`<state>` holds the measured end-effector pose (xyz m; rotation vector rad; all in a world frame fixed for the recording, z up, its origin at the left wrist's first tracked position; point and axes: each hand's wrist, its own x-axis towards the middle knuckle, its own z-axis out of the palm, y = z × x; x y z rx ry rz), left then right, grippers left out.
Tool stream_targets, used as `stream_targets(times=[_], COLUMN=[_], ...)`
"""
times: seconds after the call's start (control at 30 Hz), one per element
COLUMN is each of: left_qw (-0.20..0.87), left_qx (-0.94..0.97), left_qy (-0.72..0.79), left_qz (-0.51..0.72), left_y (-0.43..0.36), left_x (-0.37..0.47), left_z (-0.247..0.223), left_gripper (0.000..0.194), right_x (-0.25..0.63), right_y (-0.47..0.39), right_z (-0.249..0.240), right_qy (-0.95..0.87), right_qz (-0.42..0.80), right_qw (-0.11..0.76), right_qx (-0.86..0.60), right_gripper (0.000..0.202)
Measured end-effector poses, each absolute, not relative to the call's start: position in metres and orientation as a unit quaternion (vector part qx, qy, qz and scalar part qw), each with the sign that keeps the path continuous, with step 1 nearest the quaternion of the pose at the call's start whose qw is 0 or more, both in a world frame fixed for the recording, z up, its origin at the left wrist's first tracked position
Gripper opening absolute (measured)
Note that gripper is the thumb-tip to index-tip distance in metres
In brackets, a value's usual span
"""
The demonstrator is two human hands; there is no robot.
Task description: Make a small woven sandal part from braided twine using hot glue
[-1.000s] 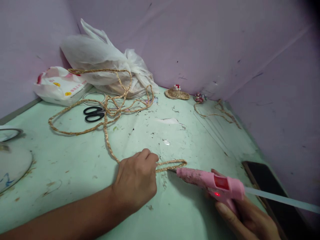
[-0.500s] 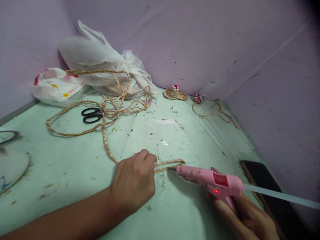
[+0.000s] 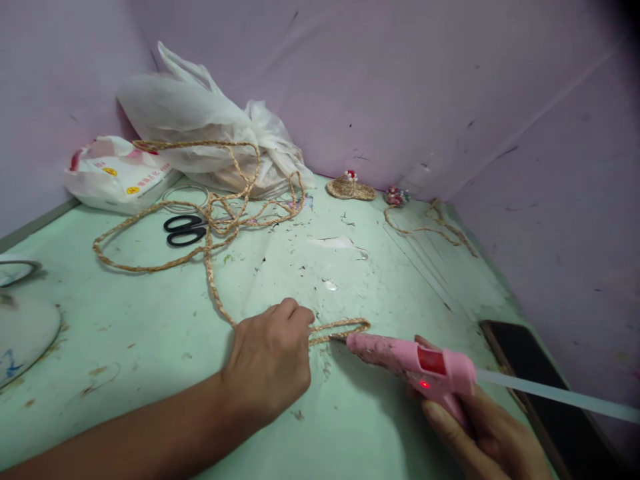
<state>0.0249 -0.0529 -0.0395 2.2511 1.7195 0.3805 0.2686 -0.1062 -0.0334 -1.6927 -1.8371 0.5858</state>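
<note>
My left hand (image 3: 273,367) is closed on a braided straw cord (image 3: 215,287), pressing it near the table surface. From under its fingers a narrow folded loop of the cord sticks out to the right; the fingertips themselves are hidden. My right hand (image 3: 480,427) grips a pink hot glue gun (image 3: 390,353) with a red light glowing on its side. The gun's nozzle touches or nearly touches the near strand of the loop. A long translucent glue stick (image 3: 555,393) runs out of the gun's back end.
Black-handled scissors (image 3: 185,233) lie under the tangled cord. Behind are a white plastic bag (image 3: 200,113) and a white package (image 3: 120,180). A small woven slipper (image 3: 350,187) and beaded piece (image 3: 395,195) sit by the wall. A phone (image 3: 530,373) lies right, a round white object (image 3: 30,333) left.
My right hand has moved the glue gun slightly left, its nozzle sliding along the cord toward my left hand. My left hand has stayed in place.
</note>
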Motion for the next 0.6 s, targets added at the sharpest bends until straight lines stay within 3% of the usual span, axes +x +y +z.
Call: stream_targets(times=[0.4, 0.6], left_qw=[0.133, 0.122], left_qx=[0.784, 0.784], left_qy=[0.591, 0.591], left_qz=[0.14, 0.143], left_y=[-0.052, -0.053], left_x=[0.025, 0.023], left_z=[-0.04, -0.043], left_gripper=[0.024, 0.024], right_x=[0.301, 0.286], right_y=[-0.111, -0.106], right_z=[-0.048, -0.034], right_qy=[-0.689, -0.675], right_qz=[0.169, 0.185], right_qw=[0.259, 0.301], right_qx=[-0.656, -0.647], right_gripper=[0.037, 0.035])
